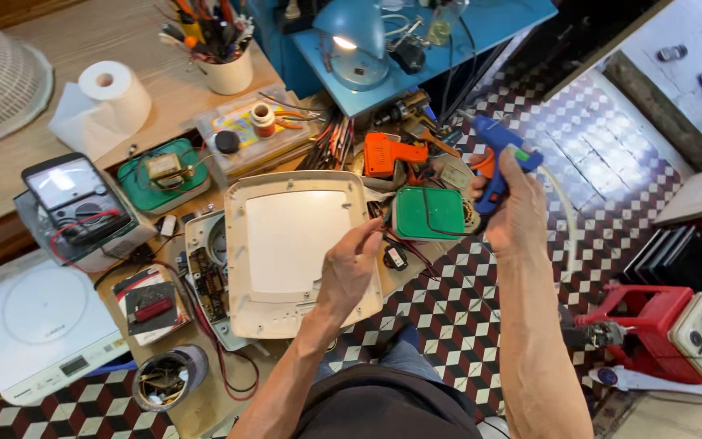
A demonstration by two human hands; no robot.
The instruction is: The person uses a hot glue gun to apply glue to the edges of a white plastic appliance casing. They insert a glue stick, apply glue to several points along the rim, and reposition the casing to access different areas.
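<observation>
head view | worn on head | looks steeply down | close over cluttered workbench [123, 49] and tiled floor [611, 146]

— what have we got under our left grip [349, 272]?

— a cream, square panel [294, 244] with rounded corners and a paler square centre, lying flat on the counter [148, 49]. we're touching its right edge.

— and in our right grip [516, 213]?

— a blue glue gun [497, 158], upright, nozzle pointing up and left, held off the counter's right edge, just beside the panel's far right corner.
</observation>
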